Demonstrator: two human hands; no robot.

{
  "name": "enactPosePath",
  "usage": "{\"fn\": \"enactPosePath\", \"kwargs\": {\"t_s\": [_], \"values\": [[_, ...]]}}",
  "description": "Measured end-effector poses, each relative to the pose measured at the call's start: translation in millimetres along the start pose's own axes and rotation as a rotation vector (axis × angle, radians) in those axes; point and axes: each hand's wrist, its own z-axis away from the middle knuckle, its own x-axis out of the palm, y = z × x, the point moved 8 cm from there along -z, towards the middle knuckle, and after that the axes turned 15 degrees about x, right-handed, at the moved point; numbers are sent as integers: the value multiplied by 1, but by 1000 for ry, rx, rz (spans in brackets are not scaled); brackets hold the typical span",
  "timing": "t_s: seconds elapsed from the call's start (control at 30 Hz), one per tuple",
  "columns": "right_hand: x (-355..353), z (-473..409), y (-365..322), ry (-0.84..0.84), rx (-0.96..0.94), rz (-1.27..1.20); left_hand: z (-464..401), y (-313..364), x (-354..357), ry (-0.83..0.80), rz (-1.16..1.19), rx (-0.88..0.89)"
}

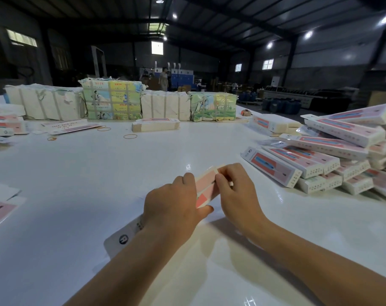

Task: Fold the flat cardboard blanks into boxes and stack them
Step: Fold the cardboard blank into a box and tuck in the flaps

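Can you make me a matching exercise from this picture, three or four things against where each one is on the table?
Things:
1. Pink and white cardboard box blank
2. Heap of folded pink and white boxes
3. Tan rubber band
4. Strapped bundles of paper-wrapped packs

Places:
A. Far edge of the white table, in a row
B. Right side of the table
C. Held between the left hand and right hand
D. Lying loose mid-table, beyond the hands

Pairs: 1-C, 2-B, 3-D, 4-A

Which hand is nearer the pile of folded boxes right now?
Right. The right hand pinches the far end of the blank, on the side toward the pile of folded boxes. The left hand grips the blank's other side, farther from the pile.
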Motion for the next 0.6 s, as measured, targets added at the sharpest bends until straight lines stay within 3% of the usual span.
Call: {"fn": "enactPosePath", "kwargs": {"t_s": [0.2,0.3,0.37,0.43,0.47,0.53,0.6], "values": [[1,0,-6,4,-102,66,2,-6,2,-11,121,-11],[-6,-10,5,86,72,6,1,-14,1,0,176,-75],[9,-11,30,-117,429,-403,1,-15,2,-11,186,-83],[39,-1,33,-472,671,-875,1,-13,4,-23,197,-68],[43,0,29,-546,662,-950,1,-12,4,-19,207,-63],[37,-5,25,-488,527,-881,-1,-12,4,-3,244,-57],[20,-9,13,-304,211,-480,-1,-13,5,-3,279,-49]]}}
